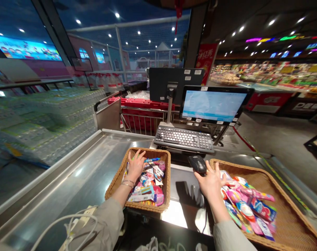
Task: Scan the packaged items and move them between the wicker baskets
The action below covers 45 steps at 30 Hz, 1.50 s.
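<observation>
My left hand (pixel 135 166) reaches into a small wicker basket (pixel 115 183) filled with several colourful packaged toothbrushes (pixel 148 190); its fingers are spread and rest on the packets near the far rim. My right hand (pixel 210 183) grips the handle of a black handheld barcode scanner (pixel 197 164) that points away from me, over the dark counter between the baskets. A larger wicker basket (pixel 286 216) on the right holds more toothbrush packets (pixel 248 205), just beside my right wrist.
A keyboard (pixel 183 138) and a lit till screen (pixel 212 105) stand behind the baskets. A steel checkout counter (pixel 77 174) runs to the left. White cables (pixel 69 223) lie near my left sleeve. Red carts (pixel 142 111) and stacked water bottles (pixel 43 122) lie beyond.
</observation>
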Motion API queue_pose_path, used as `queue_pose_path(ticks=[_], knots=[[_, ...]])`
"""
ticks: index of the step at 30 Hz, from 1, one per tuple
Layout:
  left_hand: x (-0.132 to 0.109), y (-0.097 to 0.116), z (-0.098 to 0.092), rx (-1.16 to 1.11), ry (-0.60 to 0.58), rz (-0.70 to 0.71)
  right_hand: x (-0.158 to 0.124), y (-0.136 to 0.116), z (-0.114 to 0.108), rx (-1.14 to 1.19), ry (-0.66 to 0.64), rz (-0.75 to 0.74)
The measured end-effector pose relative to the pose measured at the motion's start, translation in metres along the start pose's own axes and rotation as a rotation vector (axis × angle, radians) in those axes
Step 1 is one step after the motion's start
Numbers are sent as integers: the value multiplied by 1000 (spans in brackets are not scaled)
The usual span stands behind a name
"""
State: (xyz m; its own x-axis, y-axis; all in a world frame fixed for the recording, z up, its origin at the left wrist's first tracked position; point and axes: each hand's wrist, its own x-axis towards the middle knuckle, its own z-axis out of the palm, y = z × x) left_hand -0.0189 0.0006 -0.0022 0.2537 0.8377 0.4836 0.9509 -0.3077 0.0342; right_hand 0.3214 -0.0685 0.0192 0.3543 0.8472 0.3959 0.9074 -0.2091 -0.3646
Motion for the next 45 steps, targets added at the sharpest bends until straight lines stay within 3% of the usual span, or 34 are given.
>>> queue_pose_path(ticks=[8,17,24,34,45], knots=[[6,13,-18,-49,121,-47,1,2,-1,33,9,-3],[27,61,-4,-149,98,31,-2,-5,-8,50,-2,0],[42,82,-3,-198,113,68,-7,-9,-16,24,18,-71],[54,98,2,-230,156,112,-18,-26,-28,53,-48,-119],[54,100,3,-241,148,128,-23,-30,-35,103,-87,-154]])
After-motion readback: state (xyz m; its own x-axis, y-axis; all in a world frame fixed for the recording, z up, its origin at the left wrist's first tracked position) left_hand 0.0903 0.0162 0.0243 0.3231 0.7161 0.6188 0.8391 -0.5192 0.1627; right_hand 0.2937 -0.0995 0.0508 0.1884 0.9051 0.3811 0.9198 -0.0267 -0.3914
